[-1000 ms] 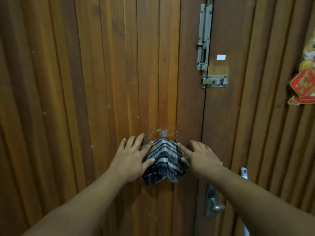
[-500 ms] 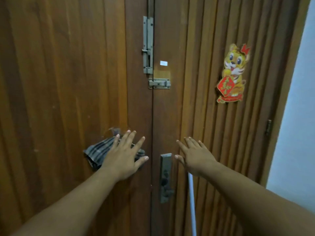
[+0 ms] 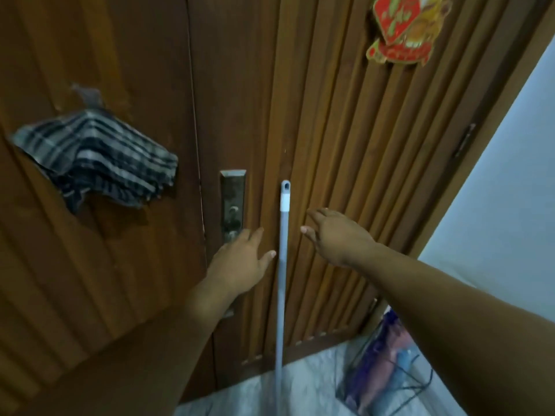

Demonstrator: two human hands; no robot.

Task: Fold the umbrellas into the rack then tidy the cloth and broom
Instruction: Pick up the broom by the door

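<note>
A checked grey-and-white cloth (image 3: 99, 159) hangs from a small hook (image 3: 87, 96) on the left wooden door leaf. A pale blue-grey broom handle (image 3: 282, 265) with a white cap leans upright against the right door leaf. My left hand (image 3: 243, 262) is just left of the handle, fingers spread, holding nothing. To the handle's right, my right hand (image 3: 336, 235) is also spread and empty. Neither hand touches the handle. Folded umbrellas (image 3: 381, 364) stand in a wire rack at the lower right.
The wooden double door (image 3: 330, 130) fills the view, with a metal lock plate and handle (image 3: 232, 202) by the seam. A red and gold paper decoration (image 3: 402, 28) is stuck high on the right leaf. A pale wall (image 3: 510, 190) stands to the right; light tiled floor (image 3: 306, 385) lies below.
Both hands left the cloth, which stays on its hook. My view swung right and down, and the hands now flank the broom handle.
</note>
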